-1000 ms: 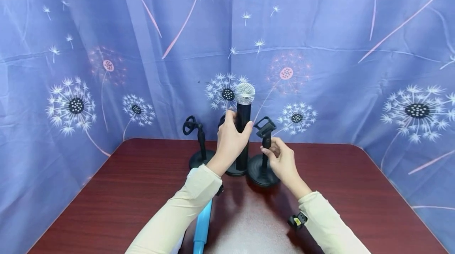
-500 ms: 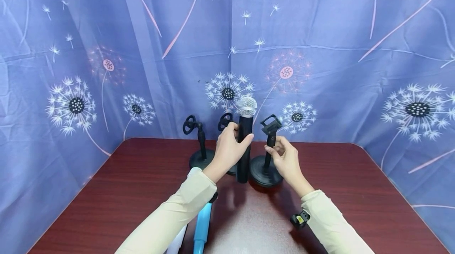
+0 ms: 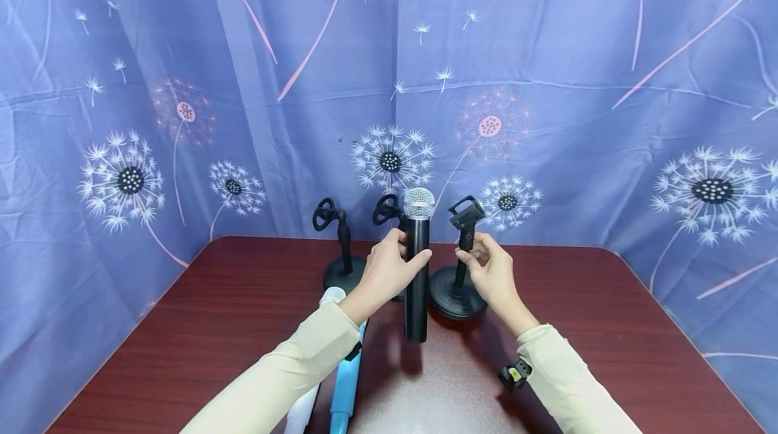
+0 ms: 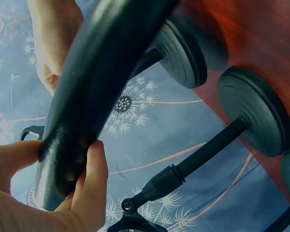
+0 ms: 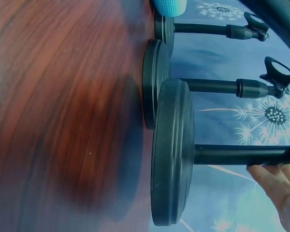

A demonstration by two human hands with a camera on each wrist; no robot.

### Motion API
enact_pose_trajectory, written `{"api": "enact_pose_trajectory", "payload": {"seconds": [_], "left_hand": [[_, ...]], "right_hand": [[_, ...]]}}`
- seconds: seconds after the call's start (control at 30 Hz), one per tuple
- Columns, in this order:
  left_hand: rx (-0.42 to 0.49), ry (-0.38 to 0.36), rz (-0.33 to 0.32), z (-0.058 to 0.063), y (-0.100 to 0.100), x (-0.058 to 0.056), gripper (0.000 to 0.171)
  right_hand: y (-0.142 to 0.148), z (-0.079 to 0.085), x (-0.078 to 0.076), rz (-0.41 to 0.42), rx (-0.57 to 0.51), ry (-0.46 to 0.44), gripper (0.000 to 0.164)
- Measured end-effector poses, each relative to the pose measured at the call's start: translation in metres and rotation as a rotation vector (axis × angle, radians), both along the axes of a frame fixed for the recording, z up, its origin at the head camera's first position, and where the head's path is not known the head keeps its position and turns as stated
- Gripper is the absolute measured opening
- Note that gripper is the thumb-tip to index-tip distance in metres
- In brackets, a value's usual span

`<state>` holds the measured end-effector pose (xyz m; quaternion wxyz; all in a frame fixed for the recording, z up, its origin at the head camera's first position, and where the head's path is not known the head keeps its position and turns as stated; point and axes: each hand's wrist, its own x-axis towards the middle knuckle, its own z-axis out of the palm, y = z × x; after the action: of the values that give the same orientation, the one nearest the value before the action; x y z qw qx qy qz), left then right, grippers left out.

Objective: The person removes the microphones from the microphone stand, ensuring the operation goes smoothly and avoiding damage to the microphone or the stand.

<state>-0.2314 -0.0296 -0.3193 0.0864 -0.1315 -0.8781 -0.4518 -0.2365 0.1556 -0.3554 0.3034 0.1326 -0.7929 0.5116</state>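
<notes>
My left hand (image 3: 387, 268) holds a black microphone (image 3: 417, 279) with a silver mesh head upright by its handle, thumb and fingers on either side. In the left wrist view the dark handle (image 4: 101, 72) fills the upper middle. To its right, my right hand (image 3: 491, 273) pinches the pole of a black desk microphone stand (image 3: 457, 295), just under its clip. The right wrist view has that stand's round base (image 5: 171, 159) close to the table. A second stand (image 3: 387, 210) is partly hidden behind the left hand. Farther left is a third stand (image 3: 345, 245).
Left of centre, a blue microphone (image 3: 346, 380) and a white microphone (image 3: 302, 410) lie on the reddish-brown table (image 3: 200, 326), both partly covered by the left forearm. A blue dandelion-print curtain (image 3: 547, 117) hangs behind the table.
The left hand has lowered the microphone and brought it nearer, away from the stands. The right hand and its stand have shifted slightly to the right.
</notes>
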Motion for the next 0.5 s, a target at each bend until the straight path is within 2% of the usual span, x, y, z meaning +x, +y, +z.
{"api": "enact_pose_trajectory", "payload": {"seconds": [0.2,0.5], "left_hand": [[-0.023,-0.036,-0.022,-0.004,-0.002,0.004,0.039],[-0.03,-0.062,-0.065,-0.014,-0.007,0.009,0.04]], "right_hand": [[0.001,0.0,-0.001,-0.007,0.004,-0.005,0.021],[0.013,-0.029,-0.028,-0.003,-0.011,-0.002,0.021]]}}
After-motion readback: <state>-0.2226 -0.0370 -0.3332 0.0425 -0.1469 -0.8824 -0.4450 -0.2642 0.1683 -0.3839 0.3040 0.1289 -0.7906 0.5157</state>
